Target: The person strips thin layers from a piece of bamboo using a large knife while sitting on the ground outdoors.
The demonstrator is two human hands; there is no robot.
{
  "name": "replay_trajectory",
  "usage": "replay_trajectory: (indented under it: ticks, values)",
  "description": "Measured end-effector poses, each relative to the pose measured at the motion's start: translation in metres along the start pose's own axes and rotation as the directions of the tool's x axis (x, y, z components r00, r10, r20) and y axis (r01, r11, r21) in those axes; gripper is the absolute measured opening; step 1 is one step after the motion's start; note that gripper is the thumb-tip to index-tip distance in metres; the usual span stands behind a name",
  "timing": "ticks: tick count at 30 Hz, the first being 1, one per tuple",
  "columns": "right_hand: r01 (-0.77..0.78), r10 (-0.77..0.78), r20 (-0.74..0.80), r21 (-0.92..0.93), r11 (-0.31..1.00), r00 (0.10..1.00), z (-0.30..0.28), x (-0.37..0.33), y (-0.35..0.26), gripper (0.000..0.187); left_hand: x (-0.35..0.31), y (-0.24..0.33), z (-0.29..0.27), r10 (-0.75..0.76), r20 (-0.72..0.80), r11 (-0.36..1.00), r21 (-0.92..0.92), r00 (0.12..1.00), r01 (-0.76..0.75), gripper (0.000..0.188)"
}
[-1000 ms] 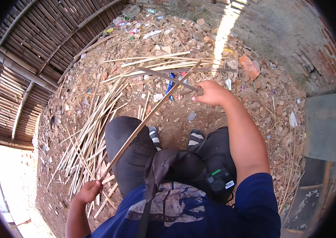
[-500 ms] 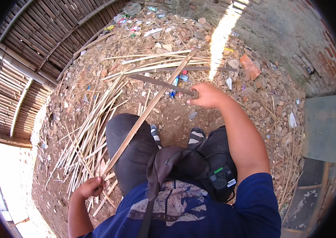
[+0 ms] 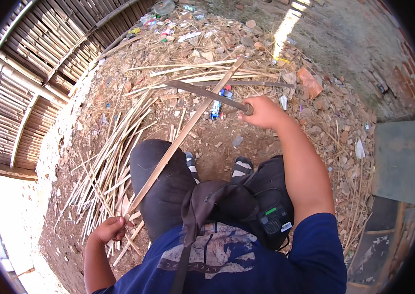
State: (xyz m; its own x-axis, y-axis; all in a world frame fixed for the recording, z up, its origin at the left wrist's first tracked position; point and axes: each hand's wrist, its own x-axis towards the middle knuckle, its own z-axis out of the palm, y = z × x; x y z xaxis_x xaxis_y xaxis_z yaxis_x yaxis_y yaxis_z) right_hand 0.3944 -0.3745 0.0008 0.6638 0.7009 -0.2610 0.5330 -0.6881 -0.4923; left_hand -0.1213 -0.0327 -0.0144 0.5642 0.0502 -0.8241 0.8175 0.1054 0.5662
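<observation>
A long, flat bamboo strip (image 3: 184, 131) runs slantwise from beside my left hip, over my left knee, to the ground litter ahead. My left hand (image 3: 109, 229) is closed on its near end. My right hand (image 3: 264, 113) grips the handle of a machete (image 3: 207, 94), whose dark blade points left and crosses the strip near its far part. From this view I cannot tell whether blade and strip touch. A heap of thin split bamboo sticks (image 3: 114, 161) lies on the ground left of my left knee.
More long bamboo strips (image 3: 202, 73) lie ahead on rubble and litter. A slatted bamboo wall (image 3: 45, 54) stands at the left, a worn brick wall (image 3: 364, 54) at the right. A grey panel (image 3: 399, 161) is to my right. A small black device (image 3: 275, 220) rests at my lap.
My right hand has shifted a little right and away from me, carrying the machete with it. The left hand and the bamboo strip have hardly moved.
</observation>
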Motion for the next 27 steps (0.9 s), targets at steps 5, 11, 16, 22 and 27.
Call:
replay_trajectory:
  ticks: [5,11,16,22,27]
  values:
    - [-0.102,0.135,-0.302,0.125,0.987,0.944,0.018,0.021,0.064,0.063,0.004,0.004,0.004,0.044,0.006,0.993,-0.112,0.999,-0.043,0.055]
    - [-0.183,0.226,-0.231,0.194,0.964,0.946,0.01,0.008,0.07,0.076,-0.004,0.041,0.028,0.025,-0.099,0.991,0.131,0.995,-0.012,0.063]
    - [-0.045,0.053,-0.164,0.048,0.998,0.985,0.006,0.003,0.047,0.055,0.003,0.022,0.024,-0.002,-0.105,0.996,0.093,0.994,0.012,0.062]
    - [-0.068,0.062,-0.15,-0.034,0.997,0.987,0.006,0.009,0.05,0.043,-0.011,0.017,0.013,-0.029,-0.115,0.997,0.061,0.993,0.036,0.053]
    - [-0.19,0.184,-0.1,-0.057,0.98,0.978,0.012,0.013,0.063,0.062,-0.007,0.018,0.017,0.005,-0.131,0.992,0.122,0.991,0.011,0.051]
